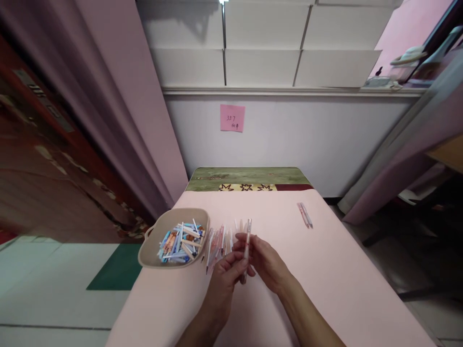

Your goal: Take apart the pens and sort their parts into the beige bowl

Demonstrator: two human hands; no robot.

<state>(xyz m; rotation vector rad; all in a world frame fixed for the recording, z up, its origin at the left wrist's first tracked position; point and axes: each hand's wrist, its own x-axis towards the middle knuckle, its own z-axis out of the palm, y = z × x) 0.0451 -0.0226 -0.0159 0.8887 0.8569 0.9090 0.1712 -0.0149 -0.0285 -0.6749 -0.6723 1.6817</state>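
Note:
A slim, pale see-through pen (248,236) with pinkish-red markings stands nearly upright between my hands over the table. My left hand (227,275) pinches its lower part between thumb and fingers. From the other side, my right hand (266,260) curls its fingers around the pen's middle; some of those fingertips are hidden. Just left of and behind my hands lies a loose row of thin pens (218,242), pink, white and clear, partly covered by my left hand. Two pens (306,215), apparently in a clear wrapper, lie farther off to the right.
A beige basket (146,258) holding many blue, white, tan and brown pens stands at the table's left edge. Pink cloth (325,289) covers most of the table, with a green patterned strip (249,173) at the back. A pink note (232,118) hangs on the wall.

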